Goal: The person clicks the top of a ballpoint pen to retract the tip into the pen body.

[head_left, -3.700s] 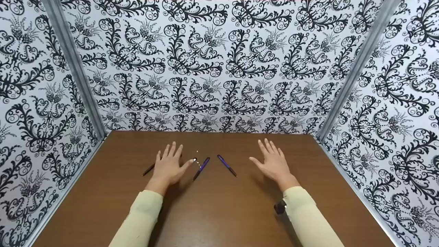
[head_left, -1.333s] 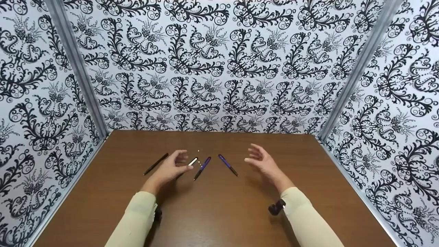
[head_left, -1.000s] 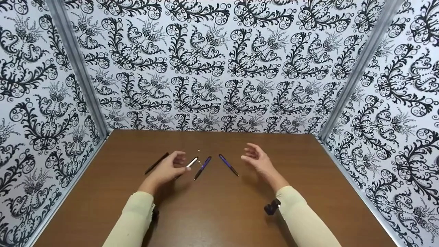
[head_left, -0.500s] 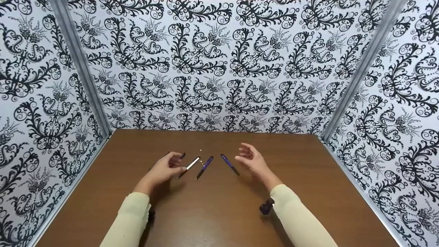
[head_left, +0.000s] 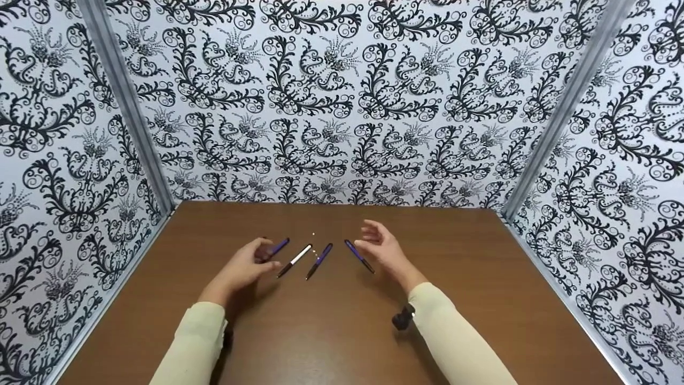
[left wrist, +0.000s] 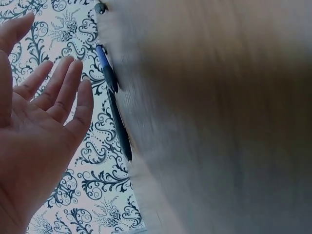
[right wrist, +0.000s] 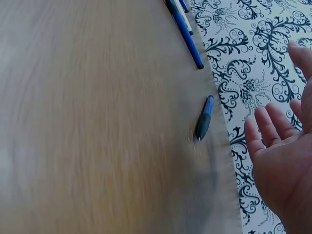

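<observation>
Your left wrist view shows, left of centre, a black pen (left wrist: 119, 125) mostly hidden by your left hand (head_left: 241, 267) in the head view. There, a white pen (head_left: 295, 260) lies mid-frame; your right hand (head_left: 383, 250) hovers near a blue pen (head_left: 358, 256). All fingers (left wrist: 84, 102) bend loosely, grasping nothing.

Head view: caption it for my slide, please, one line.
Left hand and right hand hover over a brown table, a white pen and three blue pens lying nearby.
</observation>
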Demonstrator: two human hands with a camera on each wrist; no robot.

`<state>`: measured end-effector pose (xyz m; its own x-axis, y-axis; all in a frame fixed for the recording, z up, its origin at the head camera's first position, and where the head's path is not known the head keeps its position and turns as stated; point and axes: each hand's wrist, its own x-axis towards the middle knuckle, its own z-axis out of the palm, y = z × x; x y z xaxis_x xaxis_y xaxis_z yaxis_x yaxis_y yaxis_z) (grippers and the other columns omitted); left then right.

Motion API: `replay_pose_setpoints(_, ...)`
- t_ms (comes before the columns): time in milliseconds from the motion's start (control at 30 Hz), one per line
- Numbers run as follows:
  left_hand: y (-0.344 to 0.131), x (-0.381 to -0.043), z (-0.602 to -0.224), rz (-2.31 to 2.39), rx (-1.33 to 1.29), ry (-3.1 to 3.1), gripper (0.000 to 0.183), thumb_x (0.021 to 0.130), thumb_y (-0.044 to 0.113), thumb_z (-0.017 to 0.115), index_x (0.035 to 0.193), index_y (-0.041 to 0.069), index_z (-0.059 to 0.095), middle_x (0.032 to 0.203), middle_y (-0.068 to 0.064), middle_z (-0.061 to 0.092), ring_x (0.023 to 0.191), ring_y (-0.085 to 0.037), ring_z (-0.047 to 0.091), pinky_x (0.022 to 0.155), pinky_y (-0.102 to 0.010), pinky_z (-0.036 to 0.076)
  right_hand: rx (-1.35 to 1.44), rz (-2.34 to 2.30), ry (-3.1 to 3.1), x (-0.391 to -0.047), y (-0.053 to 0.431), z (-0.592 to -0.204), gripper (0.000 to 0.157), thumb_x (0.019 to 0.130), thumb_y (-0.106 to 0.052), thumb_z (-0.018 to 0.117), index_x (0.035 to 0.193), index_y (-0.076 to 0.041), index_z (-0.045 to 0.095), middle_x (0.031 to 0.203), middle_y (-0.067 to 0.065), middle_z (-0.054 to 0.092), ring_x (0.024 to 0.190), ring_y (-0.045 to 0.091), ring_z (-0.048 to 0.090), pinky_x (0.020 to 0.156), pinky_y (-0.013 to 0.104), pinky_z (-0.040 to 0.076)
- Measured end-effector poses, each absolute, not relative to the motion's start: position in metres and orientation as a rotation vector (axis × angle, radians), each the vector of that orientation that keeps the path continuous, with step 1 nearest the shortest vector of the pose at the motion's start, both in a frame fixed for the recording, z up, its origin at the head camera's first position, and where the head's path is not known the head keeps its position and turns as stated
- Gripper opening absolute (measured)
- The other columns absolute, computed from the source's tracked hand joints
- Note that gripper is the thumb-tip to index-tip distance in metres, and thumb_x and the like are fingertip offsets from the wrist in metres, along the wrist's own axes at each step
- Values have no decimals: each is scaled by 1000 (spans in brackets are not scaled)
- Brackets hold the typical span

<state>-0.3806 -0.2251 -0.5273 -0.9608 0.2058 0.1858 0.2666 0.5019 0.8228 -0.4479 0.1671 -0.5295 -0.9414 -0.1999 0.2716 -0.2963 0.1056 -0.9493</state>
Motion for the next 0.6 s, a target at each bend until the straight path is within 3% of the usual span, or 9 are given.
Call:
replay_pose_setpoints(267, -235, -377, -525, -1461, -396, -2678, 54, 101, 18, 83, 146, -1, 59, 135, -29, 69, 128, -47, 66, 112, -61, 51, 478, 1992, -2262, -448, 151, -528, 71, 95, -5, 85, 159, -2, 53, 143, 22, 65, 134, 47, 60, 112, 49, 53)
replay_pose_setpoints(600, -243, -373, -522, -1484, -372, -2671, 55, 104, 14, 79, 149, -5, 55, 139, -29, 67, 129, -44, 67, 113, -60, 51, 522, 1948, -2271, -449, 132, -526, 69, 96, -6, 86, 157, -1, 54, 142, 22, 66, 133, 51, 60, 113, 49, 53)
